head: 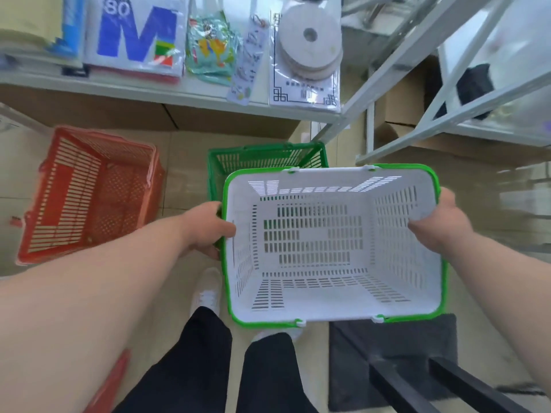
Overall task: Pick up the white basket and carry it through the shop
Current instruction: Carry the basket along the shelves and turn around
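Two bare hands hold the white basket (332, 245) in the air above the tiled floor (182, 180), one at each short end. The left hand (205, 229) wraps the left end wall, thumb lying inside against the slotted plastic and fingers curled around the outside. The right hand (438, 223) clamps the right end the same way, thumb over the green rim (332, 322), fingers hidden behind the wall. Between the hands the basket sits level with its open mouth facing up, long axis running left to right; it holds nothing. Its green handles appear folded flat along the rim, though the blur makes that hard to confirm.

Just beyond its far edge, partly covered by it, a green basket (265, 158) stands on the floor. A red basket (89, 192) sits well to the left. Farther off, a white shelf (167, 90) carries packaged goods, among them a pack of round pads (308, 49). Below the near edge are black trouser legs and a white shoe (207, 290), with a dark mat (393, 347) to the right.
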